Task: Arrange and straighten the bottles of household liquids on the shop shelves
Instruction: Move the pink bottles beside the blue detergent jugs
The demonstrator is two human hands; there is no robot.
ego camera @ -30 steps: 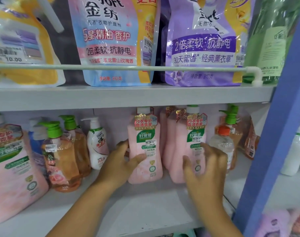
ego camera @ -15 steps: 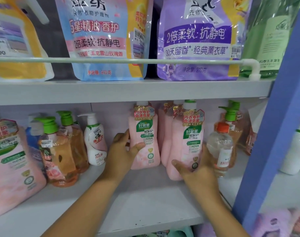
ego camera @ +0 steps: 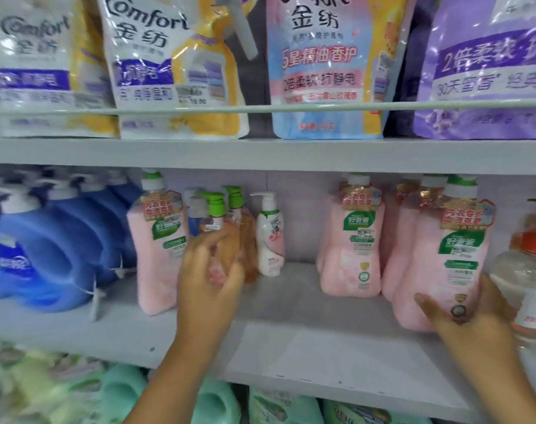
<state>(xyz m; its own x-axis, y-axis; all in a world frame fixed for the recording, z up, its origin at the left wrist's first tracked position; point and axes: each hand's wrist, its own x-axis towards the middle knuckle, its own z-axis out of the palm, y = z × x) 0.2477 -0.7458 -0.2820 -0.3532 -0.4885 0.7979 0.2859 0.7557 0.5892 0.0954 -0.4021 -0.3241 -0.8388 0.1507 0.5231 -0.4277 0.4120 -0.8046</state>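
Mid-task: right hand (ego camera: pixel 462 313) curls round a pink bottle (ego camera: pixel 444 270) at lower right — left hand (ego camera: pixel 208 276) wraps the amber bottle (ego camera: pixel 227 243) at centre; that cluster looks unsorted.

One head cam, close up, facing fwd and slightly down at the middle shelf (ego camera: pixel 291 341). Upper shelf (ego camera: pixel 260 154) w/ refill pouches (ego camera: pixel 325 71) fills top; bottom edge catches lower shelf's green bottles (ego camera: pixel 123 393).
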